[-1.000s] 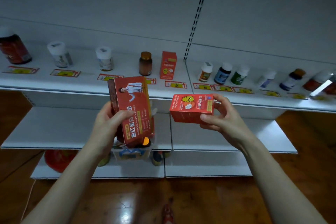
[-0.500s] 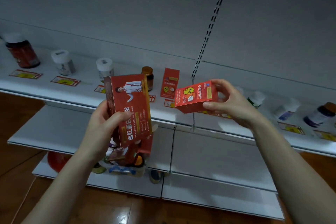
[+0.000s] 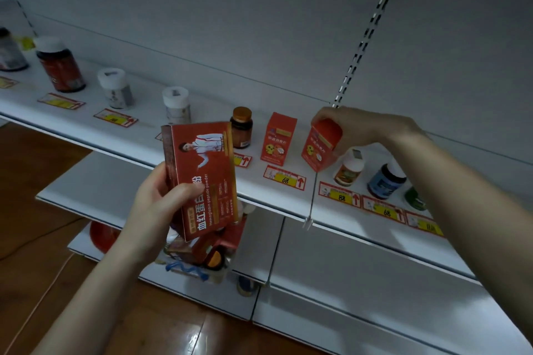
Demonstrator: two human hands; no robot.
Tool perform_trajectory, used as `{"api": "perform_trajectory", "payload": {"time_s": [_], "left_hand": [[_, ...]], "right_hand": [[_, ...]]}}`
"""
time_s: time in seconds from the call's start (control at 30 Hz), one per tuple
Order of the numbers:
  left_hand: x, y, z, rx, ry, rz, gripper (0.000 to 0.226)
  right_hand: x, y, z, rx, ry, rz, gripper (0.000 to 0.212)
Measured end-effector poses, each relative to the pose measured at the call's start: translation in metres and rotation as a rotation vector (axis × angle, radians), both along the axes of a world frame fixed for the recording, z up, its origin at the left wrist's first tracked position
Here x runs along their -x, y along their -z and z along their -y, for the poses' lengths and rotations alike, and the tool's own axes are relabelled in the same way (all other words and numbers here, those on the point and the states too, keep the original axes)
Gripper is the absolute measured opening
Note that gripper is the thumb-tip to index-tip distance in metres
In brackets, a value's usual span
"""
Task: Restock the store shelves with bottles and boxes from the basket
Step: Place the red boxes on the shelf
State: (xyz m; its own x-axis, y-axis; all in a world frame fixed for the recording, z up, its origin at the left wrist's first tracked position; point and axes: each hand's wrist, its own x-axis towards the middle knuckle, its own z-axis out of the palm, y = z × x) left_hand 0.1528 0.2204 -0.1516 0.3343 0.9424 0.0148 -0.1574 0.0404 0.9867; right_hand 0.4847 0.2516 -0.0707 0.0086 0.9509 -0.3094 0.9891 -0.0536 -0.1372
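Observation:
My left hand (image 3: 150,210) grips a tall red box (image 3: 202,176) with a figure in white printed on it, held upright in front of the shelf edge. My right hand (image 3: 363,127) holds a small orange-red box (image 3: 320,150) from above, tilted, low over the white shelf (image 3: 277,199) just right of a matching small box (image 3: 278,138) that stands there. Whether the held box touches the shelf I cannot tell. Below the tall box, the basket (image 3: 196,265) with more red packages and a bottle shows partly.
Along the shelf stand a brown bottle (image 3: 241,127), white-capped bottles (image 3: 176,105) (image 3: 115,88), a dark red jar (image 3: 60,66), and to the right a white-capped bottle (image 3: 349,167) and a blue one (image 3: 386,181). Price tags (image 3: 284,177) line the front. Lower shelves and wooden floor lie below.
My right hand has carried the small box forward and down to the shelf, turning it more upright beside the matching box. The left hand kept the tall box steady. The view came closer.

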Motion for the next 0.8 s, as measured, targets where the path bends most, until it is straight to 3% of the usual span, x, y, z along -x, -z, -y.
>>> {"api": "perform_trajectory", "payload": {"time_s": [0.37, 0.53, 0.7, 0.8], "left_hand": [[-0.002, -0.002, -0.022, 0.019, -0.004, -0.026, 0.058], [-0.007, -0.001, -0.031, 0.014, 0.006, -0.043, 0.059], [-0.013, 0.000, -0.034, 0.010, 0.039, -0.070, 0.058], [-0.010, 0.000, -0.035, -0.003, 0.056, -0.078, 0.058]], "right_hand": [[-0.012, 0.034, -0.033, 0.087, -0.041, 0.058, 0.073], [-0.014, 0.028, -0.026, 0.113, 0.110, -0.138, 0.085], [-0.009, 0.032, -0.025, -0.069, 0.183, -0.091, 0.057], [-0.006, 0.034, -0.026, -0.114, 0.171, -0.124, 0.058]]}}
